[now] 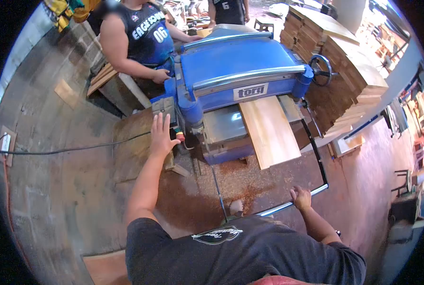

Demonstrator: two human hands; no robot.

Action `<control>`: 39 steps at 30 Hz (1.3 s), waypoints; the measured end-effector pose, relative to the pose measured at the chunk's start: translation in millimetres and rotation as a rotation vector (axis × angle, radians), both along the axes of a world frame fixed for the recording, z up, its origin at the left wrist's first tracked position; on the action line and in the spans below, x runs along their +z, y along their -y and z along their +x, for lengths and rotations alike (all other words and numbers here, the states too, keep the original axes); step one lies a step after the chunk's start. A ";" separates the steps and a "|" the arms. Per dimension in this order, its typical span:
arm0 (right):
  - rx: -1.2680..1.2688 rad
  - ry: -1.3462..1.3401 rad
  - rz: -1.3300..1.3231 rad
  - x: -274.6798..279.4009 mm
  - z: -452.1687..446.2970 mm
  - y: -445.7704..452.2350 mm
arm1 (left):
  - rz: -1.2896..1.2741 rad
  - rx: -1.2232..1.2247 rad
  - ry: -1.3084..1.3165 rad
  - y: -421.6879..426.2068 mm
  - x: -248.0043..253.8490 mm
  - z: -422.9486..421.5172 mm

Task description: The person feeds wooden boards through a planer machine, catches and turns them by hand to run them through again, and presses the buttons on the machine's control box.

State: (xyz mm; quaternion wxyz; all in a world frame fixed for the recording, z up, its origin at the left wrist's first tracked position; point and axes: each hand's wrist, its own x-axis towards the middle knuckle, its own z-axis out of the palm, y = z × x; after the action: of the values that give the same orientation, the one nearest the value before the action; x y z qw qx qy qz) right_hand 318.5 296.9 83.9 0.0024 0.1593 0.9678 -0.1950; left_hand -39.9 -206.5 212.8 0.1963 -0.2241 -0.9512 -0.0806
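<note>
A blue planer [236, 59] stands in the middle of the view. From its front slot a pale wooden board [271, 135] sticks out toward me, with nobody's hand on it. My left hand [161, 135] is at the machine's left front corner, fingers stretched out, over or against a grey box [164, 108] beside a red and yellow switch [179, 136]. To the right, my right hand [301, 196] is at the metal bar [319, 189] of the frame in front of the machine, its fingers curled; whether they grip the bar cannot be made out.
A co-worker [148, 38] stands at the planer's left side, one hand low and one on the machine. Another person [228, 10] is behind. Stacked boards [335, 52] rise at the right, near a handwheel [320, 70]. A black cable [79, 151] crosses left; shavings [236, 183] cover the floor.
</note>
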 end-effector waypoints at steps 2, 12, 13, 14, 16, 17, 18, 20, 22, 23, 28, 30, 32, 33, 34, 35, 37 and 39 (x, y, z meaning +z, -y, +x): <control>0.005 -0.110 0.045 -17.1 -1.6 0.1 | 0.002 0.020 0.016 -3.8 -3.1 -2.3; -0.050 -0.017 0.073 -2.0 -0.7 7.1 | -0.041 0.061 0.030 -10.2 0.8 2.1; -0.065 -0.002 0.062 -0.6 -2.3 6.4 | -0.043 0.064 0.025 -10.8 2.0 1.8; -0.061 -0.006 0.058 0.0 -2.8 6.2 | -0.046 0.074 0.037 -11.7 2.7 3.1; -0.054 -0.029 0.035 -0.1 -3.4 6.1 | -0.053 0.091 0.067 -13.6 6.4 5.5; -0.051 -0.029 0.029 0.1 -3.7 7.5 | -0.059 0.094 0.067 -12.3 5.7 5.3; -0.051 -0.032 0.033 1.5 -4.4 8.7 | -0.063 0.099 0.055 -11.7 3.3 4.0; -0.067 -0.018 0.026 5.7 -4.6 9.6 | -0.068 0.090 0.046 -10.9 1.1 3.2; -0.073 -0.023 0.046 1.3 -3.1 7.6 | -0.064 0.075 0.010 -11.5 -0.6 1.6; -0.066 -0.030 0.065 -2.9 -0.7 5.6 | -0.058 0.044 0.013 -13.1 -2.1 0.8; -0.055 -0.035 0.052 -4.4 0.1 2.9 | -0.046 0.080 0.008 -13.3 -4.2 0.8; -0.050 -0.040 0.075 -6.6 -0.4 1.0 | -0.047 0.110 0.022 -16.3 -2.3 2.4; -0.035 -0.054 0.090 -6.7 0.4 1.9 | -0.050 0.104 0.033 -18.4 1.3 5.3; -0.026 -0.044 0.082 -5.9 -1.0 1.0 | -0.045 0.103 0.032 -19.5 3.4 5.5; -0.036 -0.049 0.094 -6.1 -2.0 0.8 | -0.031 0.089 0.028 -19.7 4.0 6.4; -0.047 -0.053 0.104 -7.7 -1.0 2.4 | -0.042 0.099 0.040 -17.7 3.5 7.3; -0.048 -0.060 0.076 -13.7 -1.6 -0.7 | -0.029 0.074 0.009 -18.4 1.4 4.5; -0.063 -0.005 0.114 -17.1 -0.3 -0.4 | -0.030 0.076 -0.007 -18.9 0.5 4.4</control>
State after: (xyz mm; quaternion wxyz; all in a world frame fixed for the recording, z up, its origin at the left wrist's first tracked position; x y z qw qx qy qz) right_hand 318.2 297.3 66.8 -0.0154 0.1889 0.9718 -0.1402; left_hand -35.5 -187.7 213.3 0.1993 -0.1911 -0.9594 -0.0582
